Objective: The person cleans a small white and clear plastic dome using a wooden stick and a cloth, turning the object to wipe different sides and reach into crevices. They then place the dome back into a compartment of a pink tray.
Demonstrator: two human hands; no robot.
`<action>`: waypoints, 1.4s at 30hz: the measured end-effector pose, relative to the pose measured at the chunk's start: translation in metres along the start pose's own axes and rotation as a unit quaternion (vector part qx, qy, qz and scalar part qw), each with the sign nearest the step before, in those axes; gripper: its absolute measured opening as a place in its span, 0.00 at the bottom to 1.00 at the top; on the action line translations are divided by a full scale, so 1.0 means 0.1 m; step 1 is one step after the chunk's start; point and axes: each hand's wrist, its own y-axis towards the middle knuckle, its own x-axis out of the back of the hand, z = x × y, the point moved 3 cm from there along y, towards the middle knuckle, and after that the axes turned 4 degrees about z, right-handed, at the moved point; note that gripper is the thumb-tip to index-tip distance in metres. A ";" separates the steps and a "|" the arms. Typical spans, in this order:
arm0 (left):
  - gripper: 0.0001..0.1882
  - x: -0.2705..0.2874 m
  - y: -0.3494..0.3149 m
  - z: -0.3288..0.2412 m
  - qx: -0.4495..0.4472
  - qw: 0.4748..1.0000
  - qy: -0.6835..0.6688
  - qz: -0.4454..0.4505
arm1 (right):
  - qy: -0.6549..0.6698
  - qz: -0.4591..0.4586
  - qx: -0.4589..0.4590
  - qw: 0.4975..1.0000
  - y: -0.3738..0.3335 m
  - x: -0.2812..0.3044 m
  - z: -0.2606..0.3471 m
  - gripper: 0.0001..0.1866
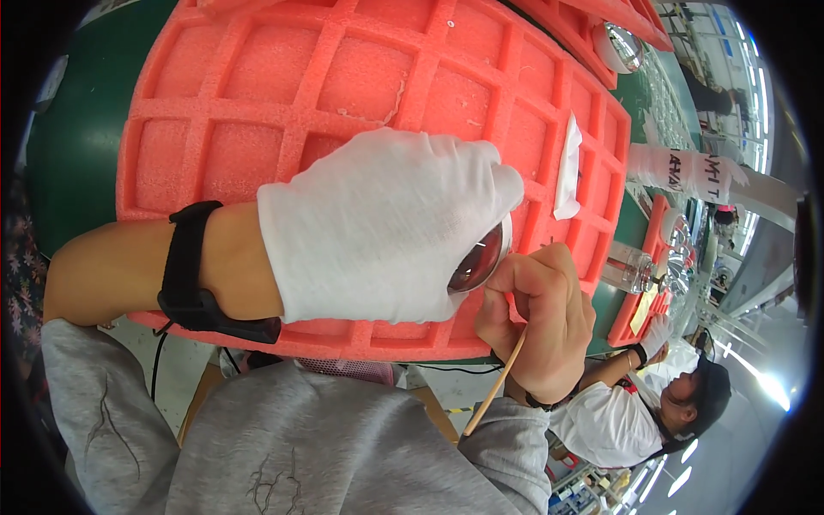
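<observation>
My left hand (390, 227), in a white glove, is closed round a round part with a glossy dark-red face and a pale shiny rim (482, 259). Much of the part is hidden behind the glove. My bare right hand (545, 322) pinches a thin wooden stick (493, 386) right beside that rim. The stick's long end slants down toward my grey sleeve, and its other end is hidden by my fingers. Both hands are above a red foam tray (296, 112) with square compartments.
A white paper strip (568, 172) lies on the tray's right part. Another red foam piece (566, 34) with a shiny round part (620, 47) is at far right. A wrapped post (687, 172) and clear containers (629, 268) stand right. A co-worker (618, 421) sits lower right.
</observation>
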 end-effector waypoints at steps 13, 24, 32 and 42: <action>0.24 0.05 -0.03 -0.03 0.006 1.000 -0.008 0.001 | 0.312 0.008 0.009 0.950 -0.18 0.16 -0.32 0.06; 0.29 0.07 -0.06 0.03 -0.046 0.998 -0.030 -0.030 | 0.417 -0.081 -0.197 0.884 -0.03 0.04 -0.56 0.19; 0.29 0.08 -0.02 0.02 -0.043 0.997 -0.071 0.001 | 0.395 -0.032 -0.129 0.909 0.00 0.07 -0.57 0.24; 0.33 0.10 -0.05 -0.01 -0.064 0.997 -0.039 0.021 | 0.475 -0.034 -0.153 0.866 0.01 0.05 -0.60 0.38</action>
